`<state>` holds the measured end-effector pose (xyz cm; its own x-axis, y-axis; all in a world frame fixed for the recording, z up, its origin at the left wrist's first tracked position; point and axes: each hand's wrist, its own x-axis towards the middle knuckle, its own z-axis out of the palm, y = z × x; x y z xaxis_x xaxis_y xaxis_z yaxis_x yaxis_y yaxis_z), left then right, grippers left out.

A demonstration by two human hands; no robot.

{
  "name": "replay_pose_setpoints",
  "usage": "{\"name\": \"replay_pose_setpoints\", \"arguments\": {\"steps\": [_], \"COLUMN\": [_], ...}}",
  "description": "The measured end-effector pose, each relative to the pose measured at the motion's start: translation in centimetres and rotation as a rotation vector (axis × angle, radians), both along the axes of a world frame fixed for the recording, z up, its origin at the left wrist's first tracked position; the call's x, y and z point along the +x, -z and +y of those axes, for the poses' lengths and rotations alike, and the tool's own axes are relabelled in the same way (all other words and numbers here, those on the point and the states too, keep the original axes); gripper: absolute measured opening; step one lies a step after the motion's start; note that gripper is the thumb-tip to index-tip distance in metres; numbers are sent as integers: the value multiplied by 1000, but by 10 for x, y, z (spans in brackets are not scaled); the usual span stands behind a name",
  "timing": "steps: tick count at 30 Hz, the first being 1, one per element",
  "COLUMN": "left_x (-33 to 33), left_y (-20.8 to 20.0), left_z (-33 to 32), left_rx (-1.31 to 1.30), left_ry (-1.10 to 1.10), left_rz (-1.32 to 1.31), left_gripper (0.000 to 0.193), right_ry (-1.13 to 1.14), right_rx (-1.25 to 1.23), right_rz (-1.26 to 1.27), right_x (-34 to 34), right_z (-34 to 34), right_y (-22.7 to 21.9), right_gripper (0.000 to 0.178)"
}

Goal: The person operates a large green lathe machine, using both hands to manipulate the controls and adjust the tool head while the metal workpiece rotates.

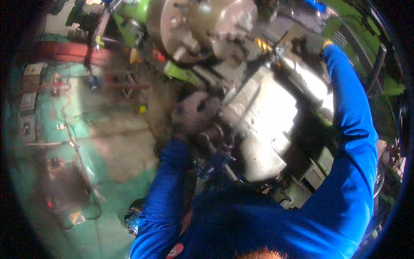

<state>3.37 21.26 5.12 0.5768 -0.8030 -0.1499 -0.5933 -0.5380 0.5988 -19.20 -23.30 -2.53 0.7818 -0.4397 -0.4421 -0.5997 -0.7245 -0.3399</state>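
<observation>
My left hand (195, 113), in a greyish work glove, is at the left edge of a brightly lit, pale metal machine block (267, 125). Its fingers look curled, but blur hides what they hold. Just below it are dark, rounded metal parts (211, 134), which may touch the glove. My right hand (314, 44), in a dark glove with a yellow cuff, reaches to the machine's far right side. Its fingers blend into dark parts there. Beyond both hands stands a large round metal disc (174, 28), like a lathe chuck, with a thick round metal piece (235, 19) beside it.
Green machine panels (345, 34) stand at the far right. A yellow-and-black striped piece (261, 44) is near the round metal. To the left, a green floor (116, 196) carries cables, a red beam (73, 52) and a dark box (67, 185).
</observation>
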Motion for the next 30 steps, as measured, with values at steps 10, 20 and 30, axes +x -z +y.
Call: {"name": "replay_pose_setpoints", "arguments": {"steps": [10,20,30], "left_x": [-3,-1,-21], "left_y": [-20,-13,-34], "left_z": [-1,3,-7], "left_rx": [-45,-60,40], "left_ry": [22,110,-135], "left_rz": [48,46,182], "left_gripper": [33,28,36], "right_ry": [74,189,227], "right_rx": [200,22,-502], "right_rz": [66,-167,-573], "right_x": [2,7,2], "right_z": [23,6,22], "right_y": [-28,-18,-53], "right_gripper": [50,40,36]}}
